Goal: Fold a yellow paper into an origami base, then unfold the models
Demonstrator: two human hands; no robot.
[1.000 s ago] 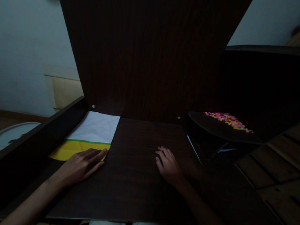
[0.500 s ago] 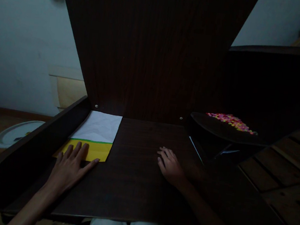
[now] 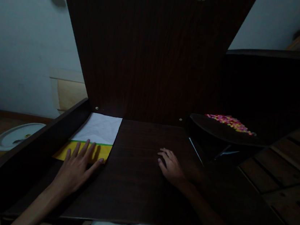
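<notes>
L hand hides pt of yellow sheet.

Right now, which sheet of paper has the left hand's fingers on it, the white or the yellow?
The yellow sheet. The left hand lies across it; the white sheet behind is untouched.

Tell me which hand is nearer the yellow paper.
Left. The left hand lies flat with its fingers on the yellow paper; the right hand rests on the bare desk, well off to the paper's right.
</notes>
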